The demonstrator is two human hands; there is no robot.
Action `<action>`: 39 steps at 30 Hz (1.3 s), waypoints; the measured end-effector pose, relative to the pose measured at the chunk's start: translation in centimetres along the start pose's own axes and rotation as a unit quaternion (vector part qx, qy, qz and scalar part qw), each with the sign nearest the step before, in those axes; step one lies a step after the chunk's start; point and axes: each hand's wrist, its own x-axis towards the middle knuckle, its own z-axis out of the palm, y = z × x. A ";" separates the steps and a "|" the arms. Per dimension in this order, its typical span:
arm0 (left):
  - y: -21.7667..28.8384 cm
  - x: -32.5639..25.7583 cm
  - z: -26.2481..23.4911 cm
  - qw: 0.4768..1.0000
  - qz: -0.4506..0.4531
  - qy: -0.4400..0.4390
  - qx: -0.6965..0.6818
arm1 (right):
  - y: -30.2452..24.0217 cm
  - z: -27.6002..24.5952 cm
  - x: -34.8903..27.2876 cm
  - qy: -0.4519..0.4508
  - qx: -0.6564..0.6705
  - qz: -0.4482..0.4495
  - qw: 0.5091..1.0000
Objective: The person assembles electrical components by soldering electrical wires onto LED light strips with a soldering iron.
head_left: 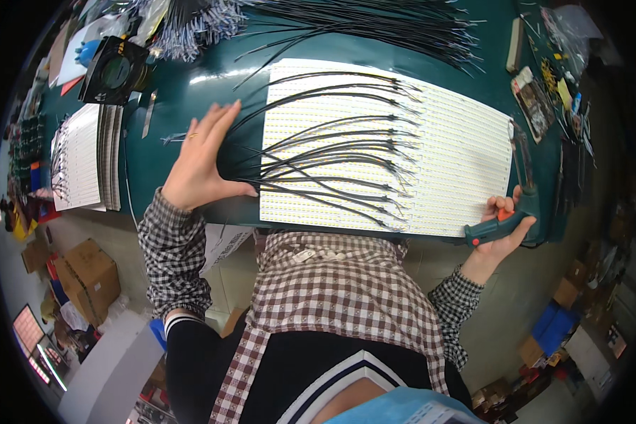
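A white panel (pixel 459 162) with rows of small yellowish marks, like LED strips, lies on the green table before me. Several black wires (pixel 332 147) stretch across its left half, their thin stripped ends resting near its middle. My left hand (pixel 201 166) is at the panel's left edge, fingers spread apart, thumb close to the wires' left ends; it grips nothing visible. Wrapped around a green soldering gun (pixel 493 230) with an orange trigger, my right hand (pixel 507 246) is at the panel's near right corner. The gun's tip points away from me, by the panel's right edge.
Behind the panel lies a pile of black wires (pixel 381 25), with another bundle (pixel 187 32) to its left. A black fan (pixel 116 71) and stacked white panels (pixel 85 162) occupy the left. A small dirty tray (pixel 533 102) sits at right. Cardboard boxes (pixel 88 283) stand below the table.
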 end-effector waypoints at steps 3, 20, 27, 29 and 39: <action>0.6 -0.2 -0.1 0.995 -0.033 -0.035 -0.092 | -0.3 0.1 0.1 0.023 -0.014 0.003 1.000; 0.5 -2.8 -1.2 0.980 -0.138 0.093 0.114 | -0.1 1.3 -0.8 -0.021 0.019 -0.006 1.000; -4.0 -3.7 0.3 0.985 -0.105 0.124 -0.062 | 0.9 2.4 -0.7 -0.010 0.005 -0.012 1.000; -4.5 -4.0 -1.1 0.982 -0.125 0.077 -0.117 | 1.0 2.5 -0.7 -0.010 0.022 -0.011 1.000; -5.0 -2.4 -1.6 0.994 -0.074 0.054 -0.062 | 1.6 2.4 -0.7 -0.006 0.016 -0.040 0.999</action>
